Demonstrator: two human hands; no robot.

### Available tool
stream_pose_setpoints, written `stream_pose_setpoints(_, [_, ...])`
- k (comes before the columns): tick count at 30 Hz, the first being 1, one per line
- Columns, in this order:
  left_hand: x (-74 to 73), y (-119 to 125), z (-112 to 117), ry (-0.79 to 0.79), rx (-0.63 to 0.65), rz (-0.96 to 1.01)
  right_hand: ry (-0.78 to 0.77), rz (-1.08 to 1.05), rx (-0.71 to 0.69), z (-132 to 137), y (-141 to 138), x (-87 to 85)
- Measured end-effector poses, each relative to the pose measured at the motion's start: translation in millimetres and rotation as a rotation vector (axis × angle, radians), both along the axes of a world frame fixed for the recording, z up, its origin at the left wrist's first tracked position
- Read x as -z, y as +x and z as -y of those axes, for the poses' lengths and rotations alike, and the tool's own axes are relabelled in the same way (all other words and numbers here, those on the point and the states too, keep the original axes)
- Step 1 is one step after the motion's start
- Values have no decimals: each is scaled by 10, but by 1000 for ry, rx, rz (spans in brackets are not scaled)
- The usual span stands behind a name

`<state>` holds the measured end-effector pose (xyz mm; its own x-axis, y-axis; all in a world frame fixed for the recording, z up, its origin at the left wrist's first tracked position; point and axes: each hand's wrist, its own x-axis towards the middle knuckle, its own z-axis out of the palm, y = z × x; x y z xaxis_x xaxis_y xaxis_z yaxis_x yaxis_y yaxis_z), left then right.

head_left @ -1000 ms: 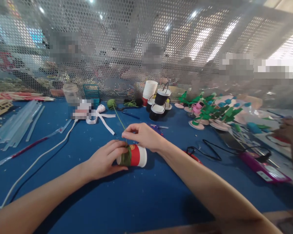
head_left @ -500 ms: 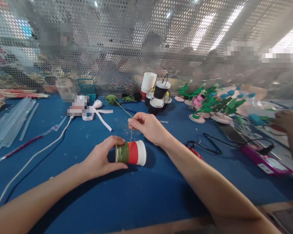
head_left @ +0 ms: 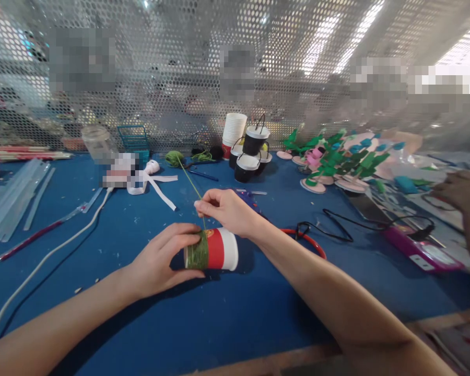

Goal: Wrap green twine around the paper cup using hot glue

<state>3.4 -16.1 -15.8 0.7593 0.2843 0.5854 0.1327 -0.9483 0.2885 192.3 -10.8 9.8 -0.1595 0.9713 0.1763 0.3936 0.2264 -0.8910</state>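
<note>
A red and white paper cup (head_left: 216, 249) lies on its side above the blue table, its base end wrapped in green yarn. My left hand (head_left: 162, 256) grips the wrapped end, with fingers over the top and the thumb below. Just above the cup, my right hand (head_left: 223, 209) pinches the green yarn (head_left: 191, 181) between thumb and fingertips. That strand runs from a yarn ball (head_left: 174, 158) at the back, through the pinch, down to the cup. Part of the wrapping is hidden under my left fingers.
Behind stand stacked white cups (head_left: 235, 129) and small black buckets (head_left: 246, 167). Green felt plants (head_left: 337, 162) and a purple power strip (head_left: 423, 249) are at right, near another person's hand (head_left: 454, 190). White ribbon (head_left: 160, 190) and clear glue sticks (head_left: 13, 196) lie left.
My right hand has moved slightly left with the yarn. The cup has turned, and a gold mark now shows on its red band. The whole view has shifted a little.
</note>
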Motion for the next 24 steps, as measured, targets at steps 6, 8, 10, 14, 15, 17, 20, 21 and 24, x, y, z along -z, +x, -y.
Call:
stream_pose_setpoints(6, [-12,4,-6,107,2,25,-39,57,-1,30,-15,-29])
stream_pose_setpoints(8, [-13,5,-4,138,-10,27,-49,79,-7,35,-17,-27])
stream_pose_setpoints(10, [-11,3,-4,173,-13,30,-77,79,-19,39,-20,-21])
stream_pose_setpoints(14, [-9,-5,-22,258,19,27,-117,82,-32,53,-32,-23])
stream_pose_setpoints(15, [-10,-7,-28,277,27,25,-117,99,-32,58,-35,-29])
stream_pose_setpoints(17, [-13,-10,-41,308,43,21,-120,142,-36,68,-41,-45])
stream_pose_setpoints(20, [-11,-18,-52,342,55,4,-131,205,-72,82,-46,-69])
stream_pose_setpoints(21, [-7,-22,-54,346,54,0,-136,226,-79,86,-46,-76])
stream_pose_setpoints(24, [11,-37,-57,351,48,-2,-150,284,-84,100,-44,-97])
